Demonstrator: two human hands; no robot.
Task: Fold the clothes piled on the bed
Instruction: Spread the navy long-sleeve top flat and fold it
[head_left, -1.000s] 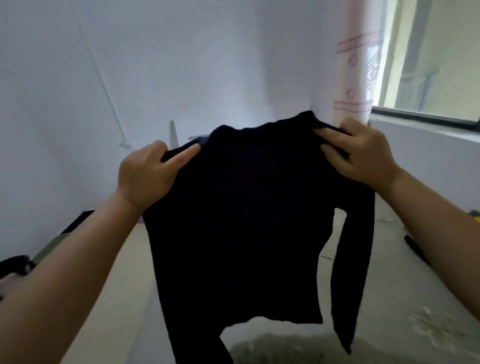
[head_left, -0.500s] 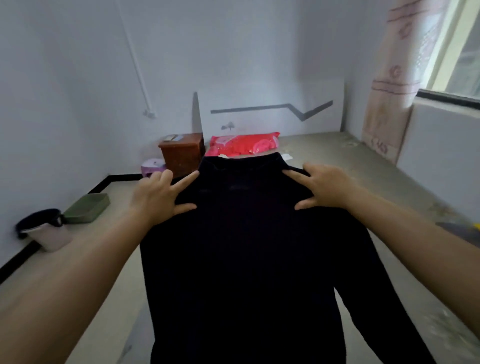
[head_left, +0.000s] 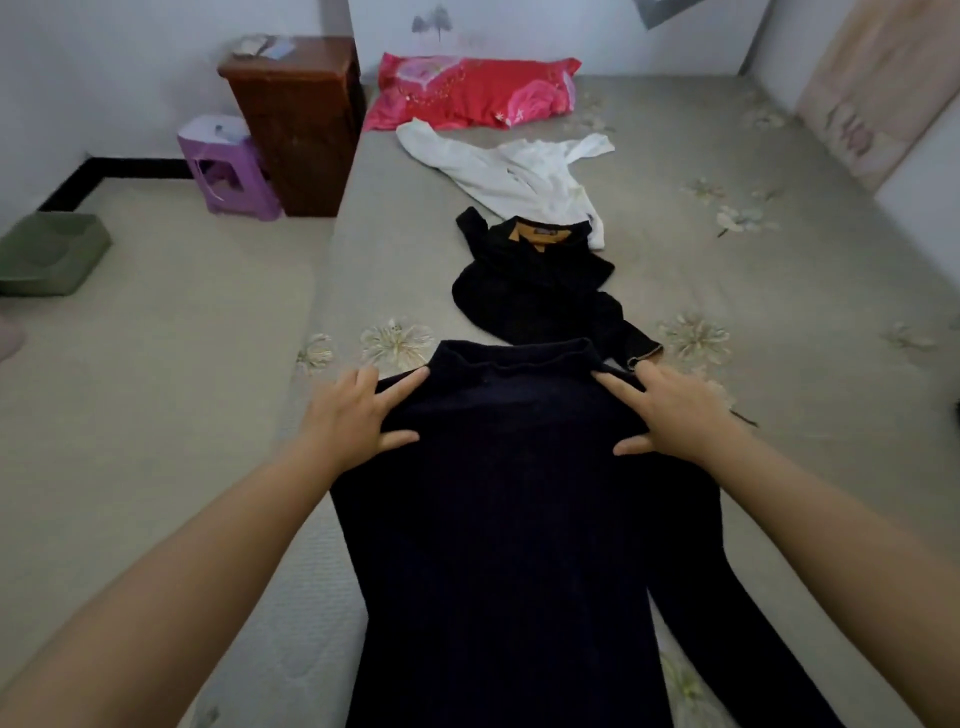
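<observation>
Item: dark sweater (head_left: 509, 519), long-sleeved, high collar pointing away from me.
Change: a second ago I had it hanging in the air by the shoulders; now it is lowered toward the bed (head_left: 727, 270) and spread lengthwise down the mattress.
Meaning for task: I judge the shake-out is over and the laying-flat step is nearly done; folding of sleeves comes next.
Left hand (head_left: 358, 415): on the left shoulder, thumb and index finger on top of the cloth, the other fingers curled at the edge; a light pinch on the fabric.
Right hand (head_left: 670, 410): mirrors it on the right shoulder, index finger stretched toward the collar, thumb pressed lower; likewise gripping the shoulder cloth.
Right sleeve (head_left: 727, 623): trails down beside the body of the sweater.
Left sleeve: not visible; I cannot tell where it lies.
Waiting stock: black garment (head_left: 535, 291) just beyond the collar; white garment (head_left: 519, 171) further up, near the red pillow (head_left: 478, 88).
</observation>
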